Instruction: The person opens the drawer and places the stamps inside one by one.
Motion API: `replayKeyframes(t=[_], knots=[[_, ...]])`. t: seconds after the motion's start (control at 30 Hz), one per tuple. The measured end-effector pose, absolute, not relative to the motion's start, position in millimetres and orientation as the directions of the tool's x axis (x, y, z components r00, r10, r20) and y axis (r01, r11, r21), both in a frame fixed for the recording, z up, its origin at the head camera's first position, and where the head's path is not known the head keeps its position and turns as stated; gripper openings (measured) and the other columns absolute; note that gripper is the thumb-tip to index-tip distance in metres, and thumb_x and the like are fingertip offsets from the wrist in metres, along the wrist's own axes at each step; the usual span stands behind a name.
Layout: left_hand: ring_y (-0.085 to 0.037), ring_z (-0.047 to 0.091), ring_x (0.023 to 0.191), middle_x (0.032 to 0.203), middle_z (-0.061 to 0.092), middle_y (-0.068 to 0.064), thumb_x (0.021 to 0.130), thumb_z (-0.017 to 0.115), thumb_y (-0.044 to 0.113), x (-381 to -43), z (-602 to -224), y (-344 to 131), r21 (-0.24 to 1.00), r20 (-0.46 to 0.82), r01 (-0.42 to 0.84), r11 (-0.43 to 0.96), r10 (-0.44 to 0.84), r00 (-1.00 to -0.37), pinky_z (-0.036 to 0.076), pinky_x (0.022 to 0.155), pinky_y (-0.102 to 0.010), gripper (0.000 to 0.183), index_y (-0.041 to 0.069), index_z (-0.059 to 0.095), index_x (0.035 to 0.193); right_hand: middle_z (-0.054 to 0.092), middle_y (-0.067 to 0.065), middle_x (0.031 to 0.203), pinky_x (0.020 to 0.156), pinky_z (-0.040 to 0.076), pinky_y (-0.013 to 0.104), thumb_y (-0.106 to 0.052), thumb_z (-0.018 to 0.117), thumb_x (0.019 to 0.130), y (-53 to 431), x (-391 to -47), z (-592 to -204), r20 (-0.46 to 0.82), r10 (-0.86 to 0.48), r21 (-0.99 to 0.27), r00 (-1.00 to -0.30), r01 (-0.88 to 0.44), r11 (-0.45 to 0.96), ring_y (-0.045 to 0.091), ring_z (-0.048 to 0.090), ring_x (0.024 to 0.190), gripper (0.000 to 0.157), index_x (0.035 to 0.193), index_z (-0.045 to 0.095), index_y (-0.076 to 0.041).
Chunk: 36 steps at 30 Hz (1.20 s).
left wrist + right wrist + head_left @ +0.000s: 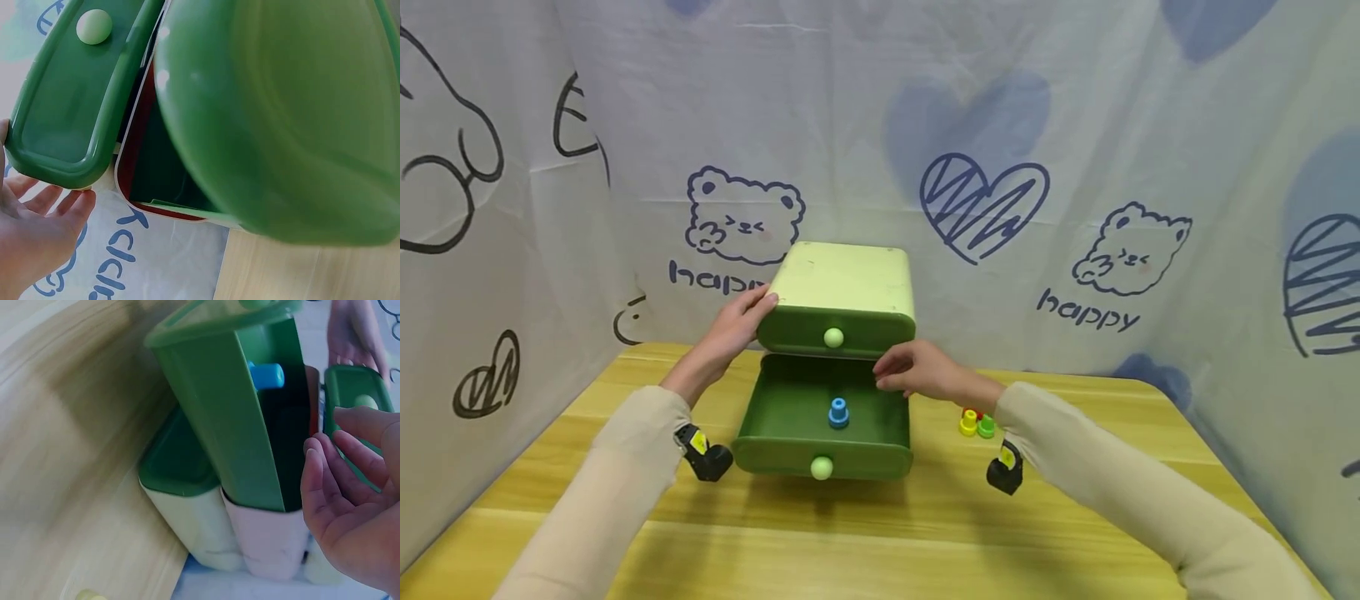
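A small drawer cabinet [846, 279] with a pale yellow-green top stands on the table. Its green middle drawer [865, 461] is pulled out, and a blue stepped peg [838, 414] stands on the drawer floor. My left hand [730, 329] rests against the left side of the cabinet's top section, fingertips under its edge in the left wrist view. Over the drawer's right rear corner hovers my right hand [925, 371]. Its fingers are loosely bent with nothing between them, as the right wrist view [356, 487] shows.
To the right of the cabinet, a yellow peg [969, 423], a green peg [987, 427] and a partly hidden red piece [977, 413] sit together on the wooden table [850, 558]. Below the open drawer, a further drawer [181, 456] is closed. Printed cloth [850, 125] hangs behind.
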<state>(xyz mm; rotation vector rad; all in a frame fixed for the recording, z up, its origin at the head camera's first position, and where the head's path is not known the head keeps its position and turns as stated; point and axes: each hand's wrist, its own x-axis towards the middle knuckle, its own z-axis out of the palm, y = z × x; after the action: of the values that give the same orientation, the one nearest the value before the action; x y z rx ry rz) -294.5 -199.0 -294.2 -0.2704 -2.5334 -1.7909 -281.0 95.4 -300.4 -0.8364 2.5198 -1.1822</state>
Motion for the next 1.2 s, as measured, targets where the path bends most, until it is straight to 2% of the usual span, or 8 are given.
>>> replayKeyframes(t=[0.13, 0.33, 0.5, 0.67, 0.87, 1.03, 1.2], knots=[[-0.036, 0.031, 0.137, 0.157, 0.016, -0.019, 0.104, 0.038, 0.039, -294.5, -295.7, -197.6, 0.933, 0.127, 0.16, 0.323, 0.123, -0.984, 0.03, 0.111, -0.046, 0.066, 0.004, 0.014, 0.155, 0.069, 0.009, 0.101, 0.073, 0.056, 0.035, -0.011, 0.066, 0.092, 110.0, -280.1, -300.5, 0.051, -0.552, -0.764, -0.832, -0.389, 0.515, 0.022, 0.064, 0.089, 0.026, 0.112, 0.066, 0.006], [-0.036, 0.029, 0.138, 0.158, 0.015, -0.018, 0.104, 0.038, 0.04, -294.6, -296.0, -197.2, 0.935, 0.123, 0.154, 0.319, 0.114, -0.986, 0.03, 0.111, -0.046, 0.066, 0.004, 0.015, 0.155, 0.067, 0.017, 0.107, 0.076, 0.056, 0.037, -0.012, 0.063, 0.094, 131.0, -276.7, -316.4, 0.11, -0.472, -0.823, -0.875, -0.346, 0.45, 0.024, 0.064, 0.094, 0.028, 0.114, 0.065, 0.007], [-0.036, 0.029, 0.138, 0.158, 0.015, -0.018, 0.105, 0.038, 0.039, -295.3, -295.8, -195.8, 0.935, 0.124, 0.155, 0.318, 0.116, -0.985, 0.03, 0.111, -0.046, 0.065, 0.004, 0.015, 0.155, 0.067, 0.016, 0.106, 0.075, 0.056, 0.035, -0.013, 0.062, 0.095, 153.4, -275.9, -340.9, 0.084, -0.337, -0.875, -0.938, -0.231, 0.425, 0.027, 0.063, 0.096, 0.025, 0.113, 0.065, 0.005], [-0.036, 0.027, 0.139, 0.158, 0.016, -0.018, 0.105, 0.037, 0.039, -294.9, -295.6, -196.7, 0.932, 0.132, 0.161, 0.325, 0.11, -0.985, 0.029, 0.111, -0.047, 0.065, 0.004, 0.015, 0.155, 0.068, 0.011, 0.101, 0.072, 0.056, 0.035, -0.012, 0.062, 0.095, 174.1, -281.9, -364.4, 0.051, -0.175, -0.888, -0.983, -0.125, 0.442, 0.029, 0.062, 0.091, 0.025, 0.112, 0.065, 0.005], [-0.036, 0.028, 0.138, 0.157, 0.017, -0.019, 0.104, 0.037, 0.04, -293.9, -296.0, -197.2, 0.932, 0.133, 0.162, 0.325, 0.109, -0.985, 0.029, 0.111, -0.047, 0.065, 0.004, 0.015, 0.155, 0.067, 0.018, 0.105, 0.074, 0.055, 0.034, -0.008, 0.062, 0.093, 196.0, -287.0, -384.5, 0.116, -0.026, -0.841, -0.993, -0.113, 0.529, 0.033, 0.062, 0.095, 0.023, 0.111, 0.065, 0.007], [-0.036, 0.031, 0.136, 0.156, 0.02, -0.02, 0.105, 0.037, 0.038, -294.3, -296.1, -196.6, 0.933, 0.145, 0.171, 0.316, 0.104, -0.984, 0.031, 0.111, -0.047, 0.064, 0.003, 0.017, 0.154, 0.066, 0.022, 0.105, 0.084, 0.052, 0.041, -0.005, 0.063, 0.091, 207.6, -287.3, -397.0, 0.199, 0.019, -0.763, -0.98, -0.142, 0.631, 0.034, 0.062, 0.098, 0.024, 0.11, 0.065, 0.009], [-0.035, 0.03, 0.137, 0.157, 0.019, -0.02, 0.105, 0.037, 0.039, -294.5, -296.4, -196.7, 0.932, 0.148, 0.175, 0.317, 0.107, -0.983, 0.03, 0.111, -0.046, 0.064, 0.003, 0.017, 0.154, 0.065, 0.025, 0.11, 0.09, 0.05, 0.046, -0.005, 0.062, 0.093, 212.8, -285.5, -407.4, 0.19, 0.048, -0.771, -0.981, -0.119, 0.625, 0.037, 0.06, 0.103, 0.028, 0.115, 0.062, 0.011]])
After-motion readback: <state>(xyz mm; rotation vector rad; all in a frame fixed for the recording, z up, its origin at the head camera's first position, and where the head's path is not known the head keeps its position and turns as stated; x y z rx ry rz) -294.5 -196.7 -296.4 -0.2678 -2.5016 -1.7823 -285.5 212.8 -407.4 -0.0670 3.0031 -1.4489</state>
